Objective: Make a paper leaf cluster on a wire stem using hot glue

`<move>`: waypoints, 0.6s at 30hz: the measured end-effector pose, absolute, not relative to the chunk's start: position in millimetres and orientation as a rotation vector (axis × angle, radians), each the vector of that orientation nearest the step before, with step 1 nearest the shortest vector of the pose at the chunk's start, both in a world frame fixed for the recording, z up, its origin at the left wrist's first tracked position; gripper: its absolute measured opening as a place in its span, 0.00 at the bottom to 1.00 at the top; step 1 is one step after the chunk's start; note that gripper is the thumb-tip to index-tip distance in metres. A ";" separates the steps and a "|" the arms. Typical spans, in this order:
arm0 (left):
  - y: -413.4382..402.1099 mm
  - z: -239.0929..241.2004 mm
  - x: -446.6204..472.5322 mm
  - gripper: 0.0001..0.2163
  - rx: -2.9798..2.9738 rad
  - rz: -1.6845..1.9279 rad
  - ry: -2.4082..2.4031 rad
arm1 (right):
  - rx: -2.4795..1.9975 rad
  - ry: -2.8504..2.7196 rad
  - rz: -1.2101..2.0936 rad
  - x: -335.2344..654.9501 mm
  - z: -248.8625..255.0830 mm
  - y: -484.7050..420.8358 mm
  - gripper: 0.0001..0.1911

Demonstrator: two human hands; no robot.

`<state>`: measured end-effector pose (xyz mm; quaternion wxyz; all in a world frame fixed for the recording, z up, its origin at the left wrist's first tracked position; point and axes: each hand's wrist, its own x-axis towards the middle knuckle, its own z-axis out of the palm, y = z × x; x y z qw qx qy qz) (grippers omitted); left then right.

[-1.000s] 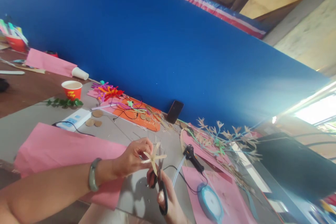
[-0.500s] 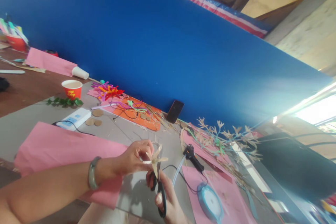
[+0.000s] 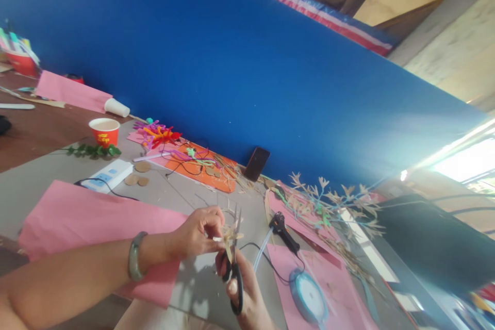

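Observation:
My left hand (image 3: 197, 231), a green bangle on its wrist, pinches a small pale straw flower (image 3: 231, 234) by its stem just above the grey table (image 3: 46, 175). My right hand (image 3: 247, 294) comes up from the bottom edge, fingers through the black handles of a pair of scissors (image 3: 235, 268). The blades point upward and their tips sit at the flower's petals. Both hands are close together near the table's front edge.
Pink paper sheets (image 3: 85, 216) lie under my left arm and at the right. A black glue gun (image 3: 284, 232), a blue tape roll (image 3: 309, 299), a red paper cup (image 3: 104, 131), a white power strip (image 3: 108, 175), bright pipe cleaners (image 3: 158, 134), a phone (image 3: 257, 164) and dried twigs (image 3: 328, 201) lie about.
The scissors have risen slightly and their tips have moved up into the flower's petals. My left hand has turned the flower a little.

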<state>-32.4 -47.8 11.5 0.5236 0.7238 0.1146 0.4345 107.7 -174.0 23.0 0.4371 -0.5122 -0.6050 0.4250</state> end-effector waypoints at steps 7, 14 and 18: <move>-47.0 8.8 -31.8 0.14 1.742 1.044 0.299 | -1.257 -1.469 1.038 103.8 19.1 -172.1 0.28; -46.3 7.3 -32.0 0.13 1.744 1.025 0.317 | -1.212 -1.419 1.016 102.8 12.0 -169.8 0.27; -46.4 6.8 -32.1 0.13 1.758 1.031 0.329 | -1.257 -1.386 1.016 102.4 9.7 -170.3 0.28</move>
